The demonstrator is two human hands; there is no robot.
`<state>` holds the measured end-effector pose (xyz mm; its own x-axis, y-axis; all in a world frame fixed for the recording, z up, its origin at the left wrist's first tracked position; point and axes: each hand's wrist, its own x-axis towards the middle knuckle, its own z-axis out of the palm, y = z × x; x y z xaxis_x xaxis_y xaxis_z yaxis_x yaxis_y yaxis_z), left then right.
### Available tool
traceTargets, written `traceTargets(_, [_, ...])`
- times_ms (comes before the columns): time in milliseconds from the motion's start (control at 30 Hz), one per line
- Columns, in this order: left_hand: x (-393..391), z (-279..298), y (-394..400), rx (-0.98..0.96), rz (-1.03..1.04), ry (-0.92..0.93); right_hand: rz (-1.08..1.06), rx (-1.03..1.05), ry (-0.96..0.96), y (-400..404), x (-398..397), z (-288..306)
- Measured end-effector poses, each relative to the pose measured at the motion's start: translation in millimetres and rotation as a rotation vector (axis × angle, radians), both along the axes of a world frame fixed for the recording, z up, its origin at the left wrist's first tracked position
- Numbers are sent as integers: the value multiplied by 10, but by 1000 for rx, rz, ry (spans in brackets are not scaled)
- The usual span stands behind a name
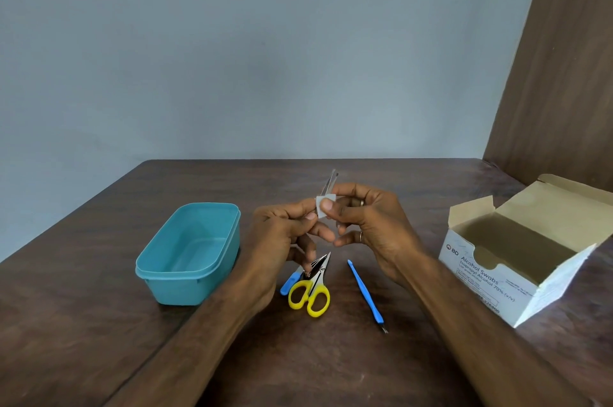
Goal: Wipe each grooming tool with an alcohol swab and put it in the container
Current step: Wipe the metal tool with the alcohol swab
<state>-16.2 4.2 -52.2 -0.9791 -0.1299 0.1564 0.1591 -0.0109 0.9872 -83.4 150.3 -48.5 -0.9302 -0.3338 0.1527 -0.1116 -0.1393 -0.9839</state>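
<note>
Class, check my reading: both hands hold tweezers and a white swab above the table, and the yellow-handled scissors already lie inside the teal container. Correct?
Not quite. The head view shows the yellow-handled scissors lying on the table, beside the teal container, not in it. The rest stands.

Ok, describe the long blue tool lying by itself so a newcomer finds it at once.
Start at the open white swab box on the right of the wooden table. Left of it, under the right hand, lies the slim blue stick, set apart from everything else. Unlike the yellow-handled scissors to its left, it is a thin straight rod with a small metal tip at its near end.
</note>
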Motion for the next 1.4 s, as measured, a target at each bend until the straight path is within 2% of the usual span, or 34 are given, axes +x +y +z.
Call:
traceTargets(333, [-46, -67, 106, -231, 129, 72, 11, 78, 138, -32, 21, -20])
traceTargets(500, [-45, -1, 64, -206, 244, 49, 13, 79, 158, -19, 17, -10])
traceTargets(633, [-30, 14, 18, -220, 409, 144, 112, 77, 148, -26, 51, 16])
traceTargets(767, [-53, 3, -26, -232, 483, 189, 173, 68, 143, -67, 64, -5])
traceTargets(1167, [-99, 13, -55, -41, 489, 191, 213, 104, 210, -47, 73, 13])
traceTargets(1400, [-96, 6, -41, -65, 477, 200, 181, 44, 160, -64, 68, 5])
